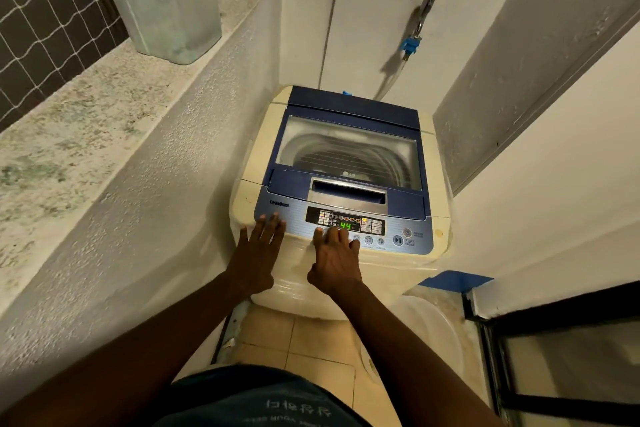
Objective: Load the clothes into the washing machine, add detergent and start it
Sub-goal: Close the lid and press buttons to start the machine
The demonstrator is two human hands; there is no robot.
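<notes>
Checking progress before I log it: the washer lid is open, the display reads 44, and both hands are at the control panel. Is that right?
Not quite: the head view shows the lid closed. The display does read 44, and the left hand and right hand are at the control panel.

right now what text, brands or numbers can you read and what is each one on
"LG": on the closed clear lid of the cream and blue top-loading washing machine.
"TurboDrum": on the left of its blue control panel.
"44": green digits on the panel's display.
Small print beside the round power and start/pause buttons: too blurred to read.
White print on the dark shorts: not legible.
</notes>
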